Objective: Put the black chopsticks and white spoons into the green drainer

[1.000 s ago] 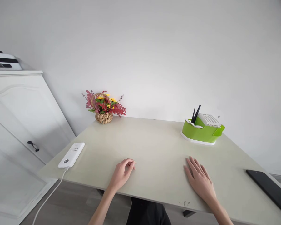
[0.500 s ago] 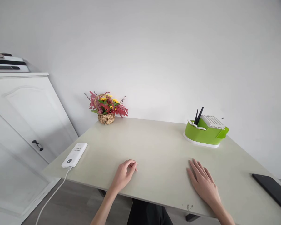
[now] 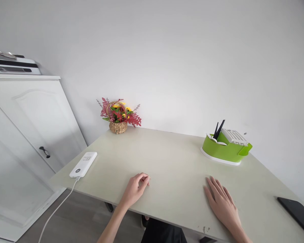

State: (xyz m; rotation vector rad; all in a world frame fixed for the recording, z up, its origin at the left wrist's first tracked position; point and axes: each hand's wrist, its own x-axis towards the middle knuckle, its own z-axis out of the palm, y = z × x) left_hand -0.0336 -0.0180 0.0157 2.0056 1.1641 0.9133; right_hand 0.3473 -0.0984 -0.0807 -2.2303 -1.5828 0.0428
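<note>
My left hand (image 3: 136, 189) rests on its side on the pale table (image 3: 167, 162), near the front edge. Its fingers are curled in towards the thumb, and nothing shows in them. Flat on the tabletop to the right lies my right hand (image 3: 223, 204), palm down with the fingers stretched out. It holds nothing. Beyond it stands a green and white caddy (image 3: 221, 150) with a slotted white top and black handles (image 3: 219, 129) sticking up. A black phone-like slab (image 3: 297, 216) lies right of my right hand.
A white power bank (image 3: 84, 164) with a white cable (image 3: 57, 207) lies at the table's left edge. At the back left sits a wicker basket (image 3: 118, 127) of red and yellow flowers. A white cabinet (image 3: 44, 111) stands left, and a wall (image 3: 172, 67) closes off the back.
The view has tilted and shifted slightly, so the left-side things appear further right and the caddy a bit lower. Both hands keep their poses on the table.
</note>
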